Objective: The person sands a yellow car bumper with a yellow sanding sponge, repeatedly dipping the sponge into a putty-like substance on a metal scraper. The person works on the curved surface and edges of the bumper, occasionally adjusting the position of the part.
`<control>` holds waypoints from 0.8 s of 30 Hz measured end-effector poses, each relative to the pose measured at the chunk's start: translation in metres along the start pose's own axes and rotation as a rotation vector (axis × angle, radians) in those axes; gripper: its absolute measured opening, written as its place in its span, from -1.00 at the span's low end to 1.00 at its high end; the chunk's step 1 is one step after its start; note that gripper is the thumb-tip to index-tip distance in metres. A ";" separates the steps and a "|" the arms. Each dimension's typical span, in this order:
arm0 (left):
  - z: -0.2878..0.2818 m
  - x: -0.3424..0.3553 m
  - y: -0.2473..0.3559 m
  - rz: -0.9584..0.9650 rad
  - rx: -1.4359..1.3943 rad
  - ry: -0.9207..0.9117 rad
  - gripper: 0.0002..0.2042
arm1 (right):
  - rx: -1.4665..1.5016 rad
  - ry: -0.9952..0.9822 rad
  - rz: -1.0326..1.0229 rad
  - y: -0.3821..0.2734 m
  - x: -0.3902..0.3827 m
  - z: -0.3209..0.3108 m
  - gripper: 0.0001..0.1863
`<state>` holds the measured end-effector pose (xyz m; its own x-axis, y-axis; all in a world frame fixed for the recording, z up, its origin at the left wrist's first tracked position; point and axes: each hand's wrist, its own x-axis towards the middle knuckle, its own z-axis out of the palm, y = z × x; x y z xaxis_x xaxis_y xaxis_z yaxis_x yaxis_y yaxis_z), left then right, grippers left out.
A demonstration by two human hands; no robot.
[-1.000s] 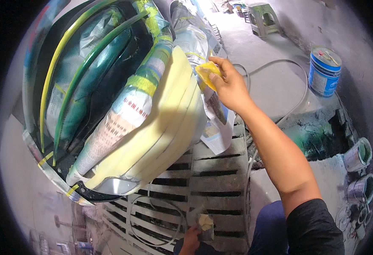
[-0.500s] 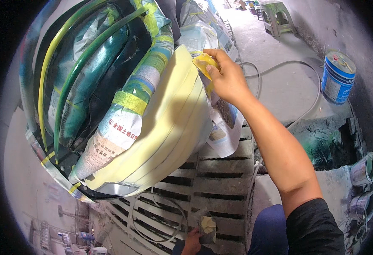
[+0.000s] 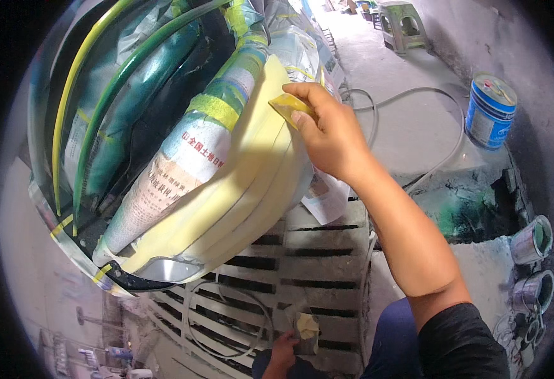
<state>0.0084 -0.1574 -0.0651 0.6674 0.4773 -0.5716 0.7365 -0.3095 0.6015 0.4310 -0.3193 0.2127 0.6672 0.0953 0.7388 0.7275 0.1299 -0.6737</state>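
yellow scraper is pinched in our right hand against the cream panel; near, our left hand grips a board with paste.

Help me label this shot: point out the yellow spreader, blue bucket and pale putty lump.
Yellow spreader [image 3: 284, 108]: head view, on its blade.
Blue bucket [image 3: 490, 117]: head view, on its side.
Pale putty lump [image 3: 308, 324]: head view, on its middle.

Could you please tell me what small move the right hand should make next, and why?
Probably draw the yellow spreader lightly down along the cream-coated panel: the right hand holds it at the panel's upper part, and the surface farther down shows thin dark lines.
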 end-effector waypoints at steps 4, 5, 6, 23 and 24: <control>-0.012 0.000 -0.011 0.388 0.919 -0.080 -0.55 | 0.008 -0.007 -0.001 -0.017 -0.016 0.006 -0.67; -0.010 0.001 -0.013 0.277 0.637 -0.062 -0.55 | 0.015 -0.010 0.003 -0.022 -0.021 0.008 -0.67; -0.005 0.002 -0.013 0.166 0.355 -0.045 -0.54 | 0.001 -0.003 -0.024 -0.025 -0.025 0.010 -0.66; 0.006 -0.006 0.032 -0.092 -0.040 -0.008 -0.44 | -0.167 0.018 -0.367 -0.085 -0.079 0.036 -0.57; 0.002 0.004 0.004 0.084 0.329 -0.054 -0.45 | -0.198 -0.004 -0.383 -0.091 -0.082 0.035 -0.57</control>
<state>0.0141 -0.1589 -0.0660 0.7254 0.3978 -0.5617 0.6691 -0.5989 0.4399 0.3043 -0.3044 0.2145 0.3422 0.0813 0.9361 0.9396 -0.0356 -0.3404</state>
